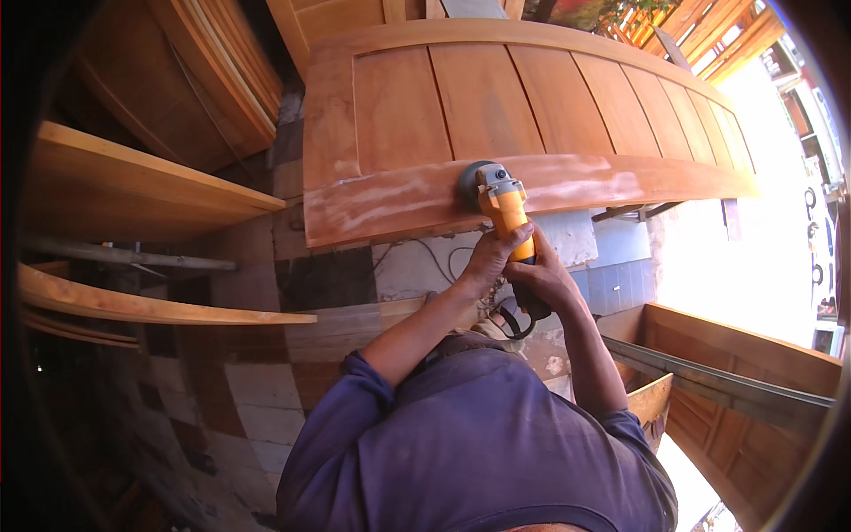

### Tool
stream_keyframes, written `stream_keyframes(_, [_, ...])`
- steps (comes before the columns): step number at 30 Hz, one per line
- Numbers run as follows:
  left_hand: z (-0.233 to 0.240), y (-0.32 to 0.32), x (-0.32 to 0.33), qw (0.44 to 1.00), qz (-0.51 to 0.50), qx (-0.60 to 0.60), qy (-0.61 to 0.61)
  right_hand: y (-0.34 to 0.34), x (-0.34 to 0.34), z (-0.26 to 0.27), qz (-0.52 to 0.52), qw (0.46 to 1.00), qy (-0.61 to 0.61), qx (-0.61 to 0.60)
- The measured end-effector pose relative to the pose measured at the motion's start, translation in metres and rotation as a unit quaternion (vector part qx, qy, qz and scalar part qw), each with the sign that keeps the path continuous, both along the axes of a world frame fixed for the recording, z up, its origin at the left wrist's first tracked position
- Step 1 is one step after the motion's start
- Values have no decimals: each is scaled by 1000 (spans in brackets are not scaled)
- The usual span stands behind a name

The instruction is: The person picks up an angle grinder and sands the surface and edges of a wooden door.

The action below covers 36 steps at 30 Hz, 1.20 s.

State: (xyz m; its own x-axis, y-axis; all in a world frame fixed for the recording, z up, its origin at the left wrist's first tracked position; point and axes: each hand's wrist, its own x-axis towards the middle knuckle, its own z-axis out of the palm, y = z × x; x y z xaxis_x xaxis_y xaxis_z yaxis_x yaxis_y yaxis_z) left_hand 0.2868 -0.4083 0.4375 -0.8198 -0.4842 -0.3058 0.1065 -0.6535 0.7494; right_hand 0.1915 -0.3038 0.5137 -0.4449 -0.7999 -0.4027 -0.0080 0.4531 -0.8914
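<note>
Both of my hands are closed around a yellow angle grinder point(508, 207) with a grey metal head. My left hand point(495, 258) wraps the front of its yellow body, and my right hand point(546, 269) grips farther back, by the dark rear handle. A round disc point(472, 185) on the grinder's head lies against the near edge board of a wooden panelled door point(405, 199), or seems to touch it. Pale dusty streaks mark that board on either side of the disc. Dark grooves divide the door's inset panels.
Wooden boards point(166, 299) jut in from the left, with stacked door panels point(219, 80) behind them. A metal rail point(725, 382) and another panelled door point(744, 425) stand at my right. A dark cable point(435, 256) trails over the tiled floor point(339, 276).
</note>
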Motion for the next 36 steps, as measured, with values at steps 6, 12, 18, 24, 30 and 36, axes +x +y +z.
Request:
stream_keyframes(6, [0,3,1,998,-49,-13,-34,9,-1,0,-8,998,-54,-18])
stream_keyframes(12, [-5,19,15,999,33,-10,-41,9,-8,-3,82,996,3,-20])
stream_keyframes(18, [-3,14,39,990,120,-10,-74,-12,1,-2,173,984,25,-30])
stream_keyframes(24, [-1,4,30,995,68,19,-65,-11,0,1,126,992,22,6])
stream_keyframes(30, [-2,9,-14,998,-24,20,-54,12,-27,4,51,998,24,4])
stream_keyframes(36, [-9,18,-61,994,-103,15,-12,31,-45,20,-62,995,-18,71])
